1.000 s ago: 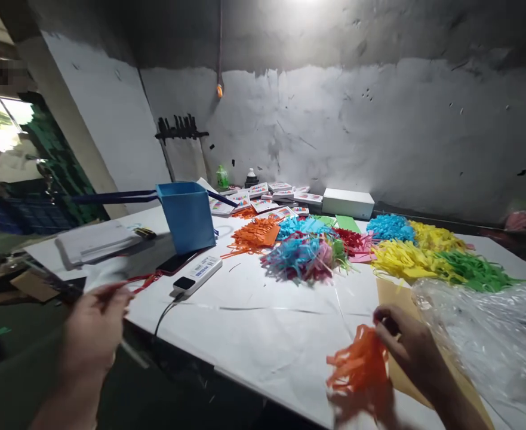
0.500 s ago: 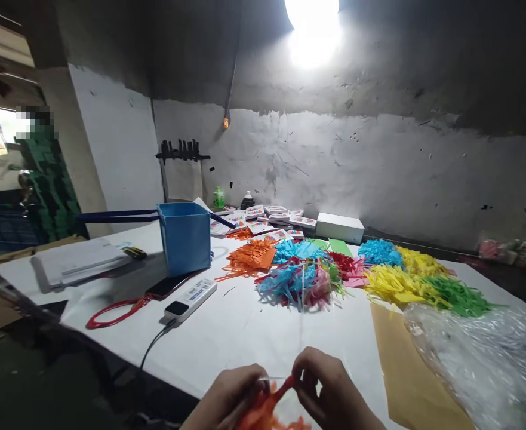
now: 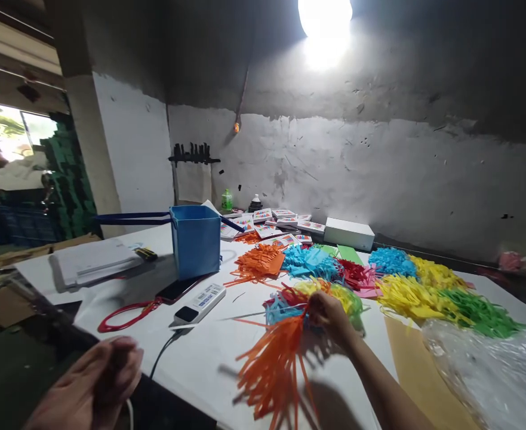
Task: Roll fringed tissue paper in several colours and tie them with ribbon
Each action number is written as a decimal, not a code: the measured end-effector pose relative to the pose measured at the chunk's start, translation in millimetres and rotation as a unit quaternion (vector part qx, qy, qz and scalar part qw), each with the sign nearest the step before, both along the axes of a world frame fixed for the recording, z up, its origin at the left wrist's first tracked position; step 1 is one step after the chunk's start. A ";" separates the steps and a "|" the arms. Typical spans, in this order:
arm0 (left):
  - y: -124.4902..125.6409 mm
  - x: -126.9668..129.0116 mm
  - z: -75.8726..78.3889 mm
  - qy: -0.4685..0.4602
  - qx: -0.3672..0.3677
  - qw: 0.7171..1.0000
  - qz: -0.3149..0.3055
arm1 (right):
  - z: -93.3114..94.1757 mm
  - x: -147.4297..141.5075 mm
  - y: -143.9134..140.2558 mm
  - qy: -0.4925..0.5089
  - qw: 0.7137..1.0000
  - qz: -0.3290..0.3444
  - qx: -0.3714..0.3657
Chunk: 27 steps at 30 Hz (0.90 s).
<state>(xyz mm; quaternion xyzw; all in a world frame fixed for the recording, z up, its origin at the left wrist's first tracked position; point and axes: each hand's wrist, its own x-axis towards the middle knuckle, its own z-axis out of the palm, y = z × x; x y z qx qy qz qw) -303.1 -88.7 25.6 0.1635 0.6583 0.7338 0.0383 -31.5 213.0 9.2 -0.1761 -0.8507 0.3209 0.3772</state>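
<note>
Right hand (image 3: 328, 313) — pinched shut on orange fringe (image 3: 274, 364), strips dangling below the grip; left hand (image 3: 95, 382) — loosely curled, apparently empty.

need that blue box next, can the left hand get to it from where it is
Probably yes. The left hand hangs off the near table edge, and only a flat white remote, a phone and a red cord lie before the blue box.

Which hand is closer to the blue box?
Left, though not by much. The left hand is low at the table's near edge, below and left of the blue box. The right hand holds orange paper strips, farther right.
</note>
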 end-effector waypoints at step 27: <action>180.9 114.5 1.2 0.117 -0.014 0.917 -0.381 | -84.7 100.2 10.0 -0.187 0.923 -0.328 -0.081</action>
